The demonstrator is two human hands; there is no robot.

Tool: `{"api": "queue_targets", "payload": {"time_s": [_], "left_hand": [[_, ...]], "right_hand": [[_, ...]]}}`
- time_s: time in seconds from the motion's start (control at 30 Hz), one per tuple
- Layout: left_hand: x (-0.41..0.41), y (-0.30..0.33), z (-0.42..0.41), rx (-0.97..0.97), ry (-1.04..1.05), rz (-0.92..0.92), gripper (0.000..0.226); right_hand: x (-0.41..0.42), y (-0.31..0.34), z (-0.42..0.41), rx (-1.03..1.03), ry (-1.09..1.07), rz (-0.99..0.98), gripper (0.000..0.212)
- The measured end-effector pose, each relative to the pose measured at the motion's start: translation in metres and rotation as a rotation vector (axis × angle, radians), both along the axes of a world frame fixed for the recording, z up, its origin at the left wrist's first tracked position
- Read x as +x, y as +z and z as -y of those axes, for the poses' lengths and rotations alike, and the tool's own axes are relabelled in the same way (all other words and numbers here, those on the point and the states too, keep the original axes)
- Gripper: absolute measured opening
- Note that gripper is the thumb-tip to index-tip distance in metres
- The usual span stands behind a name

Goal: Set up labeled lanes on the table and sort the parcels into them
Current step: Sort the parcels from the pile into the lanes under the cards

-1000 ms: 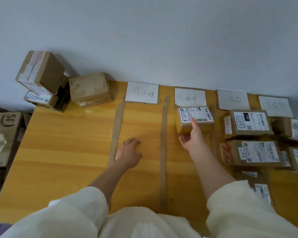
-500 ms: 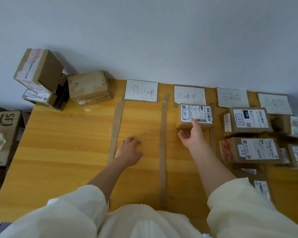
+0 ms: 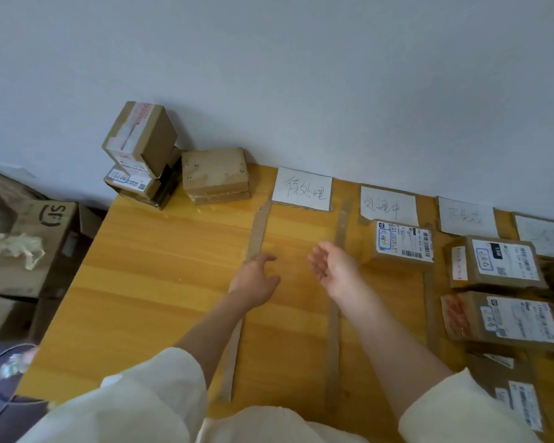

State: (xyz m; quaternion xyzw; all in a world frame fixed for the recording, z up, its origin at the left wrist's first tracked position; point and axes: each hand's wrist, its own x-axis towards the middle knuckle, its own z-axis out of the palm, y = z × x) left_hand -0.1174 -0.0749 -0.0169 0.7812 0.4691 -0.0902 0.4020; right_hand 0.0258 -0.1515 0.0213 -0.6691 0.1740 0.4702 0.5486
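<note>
Cardboard strips [image 3: 336, 282] divide the wooden table [image 3: 160, 282] into lanes, each headed by a white handwritten label [image 3: 303, 189]. A labelled parcel [image 3: 403, 243] lies in the second lane under its label [image 3: 388, 204]. My right hand [image 3: 335, 270] hovers open, palm up, just left of that parcel, apart from it. My left hand [image 3: 256, 278] rests flat on the first lane, holding nothing. Unsorted parcels are stacked at the far left corner: a tall box [image 3: 139, 137] on another, and a plain box [image 3: 216, 175].
Two sorted parcels [image 3: 496, 262] [image 3: 506, 319] lie in the third lane, more at the right edge. Cardboard boxes [image 3: 36, 238] with crumpled paper stand on the floor left of the table. The wall runs along the table's far edge.
My right hand has let go of the parcel in the second lane and moved left, over the divider strip. The view has swung to the left. My left hand stays on the table.
</note>
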Motion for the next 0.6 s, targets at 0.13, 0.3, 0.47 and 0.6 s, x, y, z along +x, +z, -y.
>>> {"api": "queue_targets", "payload": {"time_s": [0.13, 0.3, 0.47, 0.6], "left_hand": [[-0.034, -0.001, -0.037, 0.041, 0.136, 0.013, 0.049], [-0.076, -0.012, -0.077, 0.085, 0.256, -0.055, 0.054], [-0.103, -0.03, -0.105, 0.138, 0.297, -0.121, 0.061], [-0.115, -0.043, -0.113, 0.193, 0.307, -0.146, 0.067]], "right_hand": [[-0.02, 0.007, -0.048, -0.004, 0.266, 0.198, 0.006], [-0.037, 0.011, -0.104, -0.016, 0.543, 0.513, 0.03], [-0.041, 0.003, -0.157, -0.057, 0.692, 0.719, 0.051], [-0.038, -0.009, -0.197, -0.13, 0.726, 0.796, 0.069]]}}
